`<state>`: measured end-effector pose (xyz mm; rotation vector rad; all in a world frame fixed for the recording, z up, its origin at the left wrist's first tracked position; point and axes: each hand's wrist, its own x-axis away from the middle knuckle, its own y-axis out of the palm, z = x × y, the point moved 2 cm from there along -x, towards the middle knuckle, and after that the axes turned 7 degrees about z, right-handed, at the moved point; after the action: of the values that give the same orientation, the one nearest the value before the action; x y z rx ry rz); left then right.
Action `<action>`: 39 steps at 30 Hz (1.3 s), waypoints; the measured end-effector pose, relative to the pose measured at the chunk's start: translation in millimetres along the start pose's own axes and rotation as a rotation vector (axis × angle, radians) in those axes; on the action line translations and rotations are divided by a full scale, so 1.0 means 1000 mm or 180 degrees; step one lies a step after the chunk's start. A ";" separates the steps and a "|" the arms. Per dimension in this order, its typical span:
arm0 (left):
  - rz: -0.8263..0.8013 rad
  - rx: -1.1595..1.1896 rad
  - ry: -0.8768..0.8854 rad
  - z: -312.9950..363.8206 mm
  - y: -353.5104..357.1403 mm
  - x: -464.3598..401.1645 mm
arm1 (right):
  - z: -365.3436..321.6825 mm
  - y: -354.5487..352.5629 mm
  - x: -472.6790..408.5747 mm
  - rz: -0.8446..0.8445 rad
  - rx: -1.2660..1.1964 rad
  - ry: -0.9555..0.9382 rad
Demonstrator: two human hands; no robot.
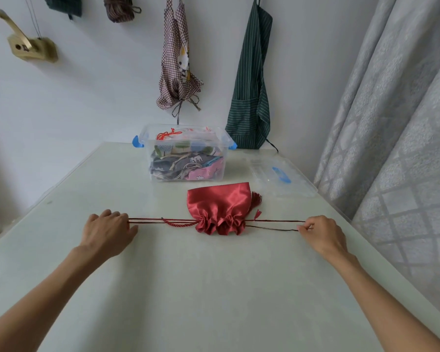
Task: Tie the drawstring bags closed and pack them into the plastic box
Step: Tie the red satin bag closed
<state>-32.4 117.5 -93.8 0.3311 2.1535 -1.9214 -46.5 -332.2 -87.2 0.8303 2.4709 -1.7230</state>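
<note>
Two hands, left (109,231) and right (321,233), pinch taut drawstrings (274,221) of red bag (220,208), mid-table (188,288).

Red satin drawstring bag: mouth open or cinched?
Cinched. The red satin drawstring bag has its mouth gathered into tight ruffles, cords pulled taut by left hand and right hand.

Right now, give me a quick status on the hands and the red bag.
Left hand and right hand pulling drawstrings apart. Red satin bag cinched, not yet knotted. Plastic box open beyond it, path unobstructed.
</note>
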 end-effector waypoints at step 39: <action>-0.0387 0.2370 0.0242 0.102 -0.025 -0.028 | -0.107 0.034 0.024 -0.0754 -0.1376 -0.1171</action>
<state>-11.4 13.4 -72.0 0.4038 1.4314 -2.7623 -23.0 -220.0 -82.0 0.1715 2.5963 -1.1718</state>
